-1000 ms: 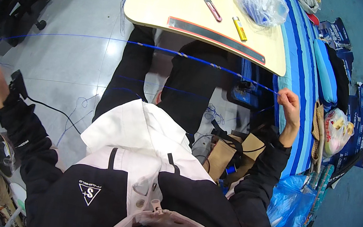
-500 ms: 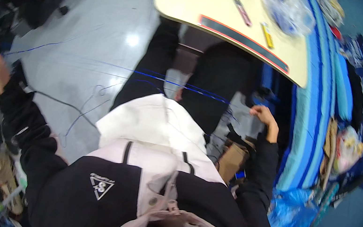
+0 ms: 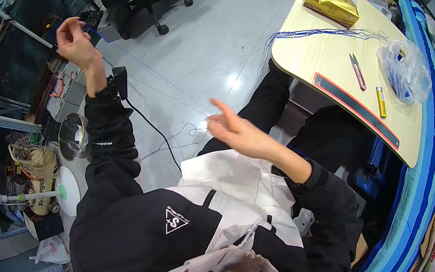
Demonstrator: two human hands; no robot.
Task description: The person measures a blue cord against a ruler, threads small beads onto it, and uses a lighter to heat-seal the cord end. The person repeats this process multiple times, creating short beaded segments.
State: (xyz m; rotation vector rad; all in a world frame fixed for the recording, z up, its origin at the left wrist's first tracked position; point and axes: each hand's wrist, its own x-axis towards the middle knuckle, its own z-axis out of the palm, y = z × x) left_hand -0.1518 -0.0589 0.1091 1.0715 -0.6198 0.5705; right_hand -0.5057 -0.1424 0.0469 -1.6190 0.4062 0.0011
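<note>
The blue thread (image 3: 143,67) looks thin and smooth, a fine fibre pinched in the fingers (image 3: 72,27) of the left hand (image 3: 75,44). The floor (image 3: 216,39) under it is grey and glossy, throwing back a bright spot of light. The counter (image 3: 327,56) has a pale, matt wood-grain top. On the counter, the bag (image 3: 407,69) is thin, clear, crinkled plastic, and the packet (image 3: 331,5) at its far end is shiny gold foil. The jacket (image 3: 168,231) is matt black and white cloth.

Blue thread (image 3: 143,67), pale wooden table (image 3: 327,56), gold packet (image 3: 331,5).
</note>
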